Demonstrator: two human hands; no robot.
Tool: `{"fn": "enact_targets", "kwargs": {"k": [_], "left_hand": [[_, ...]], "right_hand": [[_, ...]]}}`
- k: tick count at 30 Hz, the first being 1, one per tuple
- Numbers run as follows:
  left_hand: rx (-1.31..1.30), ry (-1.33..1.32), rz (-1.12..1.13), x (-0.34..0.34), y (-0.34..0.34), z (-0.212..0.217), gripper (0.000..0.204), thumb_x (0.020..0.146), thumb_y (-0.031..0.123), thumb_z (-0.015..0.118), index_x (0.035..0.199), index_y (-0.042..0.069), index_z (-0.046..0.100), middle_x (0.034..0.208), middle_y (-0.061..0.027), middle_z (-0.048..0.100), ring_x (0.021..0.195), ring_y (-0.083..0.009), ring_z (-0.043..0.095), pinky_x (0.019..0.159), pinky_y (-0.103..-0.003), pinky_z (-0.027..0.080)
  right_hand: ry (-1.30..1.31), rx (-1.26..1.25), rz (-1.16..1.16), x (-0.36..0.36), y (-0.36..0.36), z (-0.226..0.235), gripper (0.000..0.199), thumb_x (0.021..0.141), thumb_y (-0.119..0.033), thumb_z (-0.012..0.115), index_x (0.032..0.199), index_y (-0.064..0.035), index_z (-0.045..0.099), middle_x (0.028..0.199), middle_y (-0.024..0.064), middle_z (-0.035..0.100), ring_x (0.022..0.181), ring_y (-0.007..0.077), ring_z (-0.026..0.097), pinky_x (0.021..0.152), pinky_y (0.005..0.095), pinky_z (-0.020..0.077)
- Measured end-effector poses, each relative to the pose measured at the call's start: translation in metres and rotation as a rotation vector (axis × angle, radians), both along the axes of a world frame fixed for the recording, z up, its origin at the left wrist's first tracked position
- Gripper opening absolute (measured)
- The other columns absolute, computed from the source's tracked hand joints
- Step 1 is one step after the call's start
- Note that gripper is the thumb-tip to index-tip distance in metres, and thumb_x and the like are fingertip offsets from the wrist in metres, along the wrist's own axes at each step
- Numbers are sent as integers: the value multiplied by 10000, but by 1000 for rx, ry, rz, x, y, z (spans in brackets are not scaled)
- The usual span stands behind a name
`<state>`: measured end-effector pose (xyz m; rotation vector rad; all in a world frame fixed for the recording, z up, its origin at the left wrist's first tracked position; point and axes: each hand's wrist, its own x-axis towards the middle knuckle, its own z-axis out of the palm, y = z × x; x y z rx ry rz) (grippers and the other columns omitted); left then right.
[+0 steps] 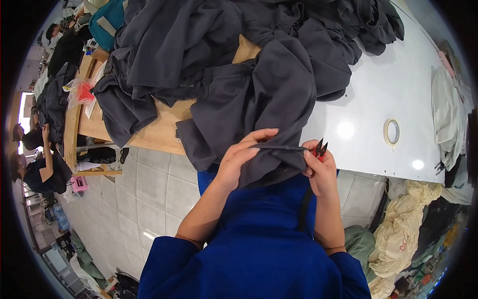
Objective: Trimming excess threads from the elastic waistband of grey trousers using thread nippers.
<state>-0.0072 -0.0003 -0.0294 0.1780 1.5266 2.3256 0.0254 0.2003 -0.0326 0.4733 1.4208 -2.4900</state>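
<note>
A dark grey garment with a gathered waistband hangs over the table's front edge toward me. My left hand pinches a folded edge of it between thumb and fingers. My right hand grips the other end of that edge, so a narrow strip of cloth runs between the two hands. Tucked in the right hand are small red-handled thread snips, their dark pointed blades sticking up past the fingers. The lower part of the garment drapes below my hands, against my blue clothing.
More dark grey garments lie heaped across the wooden table and the white tabletop. A roll of tape rests on the white top. Cream cloth is piled at lower right. Other people work at far left.
</note>
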Motion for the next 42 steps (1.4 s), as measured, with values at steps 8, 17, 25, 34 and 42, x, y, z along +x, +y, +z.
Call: {"fn": "enact_targets", "kwargs": {"k": [8, 17, 25, 34, 42], "left_hand": [[438, -565, 67, -5, -11, -14, 323, 896, 191, 455, 1016, -62, 617, 1001, -139, 644, 931, -200, 615, 852, -275, 461], [648, -528, 370, -34, -31, -8, 491, 952, 334, 435, 1275, -36, 408, 1272, -157, 493, 1166, -269, 489, 1008, -352, 379], [-259, -40, 437, -45, -59, -4, 764, 852, 340, 554, 1388, -35, 160, 1434, -199, 205, 1292, -317, 322, 1060, -378, 282], [-598, 296, -89, -70, -3, 2, 731, 709, 166, 694, 1346, 35, 362, 1273, -227, 470, 1197, -314, 453, 988, -342, 356], [275, 391, 597, -203, -46, 189, 391, 762, 73, 681, 1109, 23, 508, 902, -69, 606, 768, -166, 617, 688, -293, 516]], "right_hand": [[-134, -230, -27, -6, 0, 2, 88, 881, -161, 568, 872, -77, 543, 669, -37, 494, 494, 21, 354, 449, 176, 280], [24, 210, -160, -19, -4, -9, 133, 932, -148, 488, 971, -44, 561, 833, 31, 599, 525, 21, 354, 469, 172, 306], [154, 732, -168, -12, 9, -34, 161, 936, -143, 480, 1006, -30, 571, 924, 12, 609, 615, 34, 383, 553, 177, 341], [434, 1075, -329, -34, 16, -76, 173, 929, -96, 486, 988, 32, 588, 901, 94, 618, 818, 139, 585, 741, 242, 451], [387, 950, -362, -30, 19, -82, 177, 932, -113, 480, 1034, 1, 571, 764, 17, 576, 575, 30, 400, 520, 179, 332]]}}
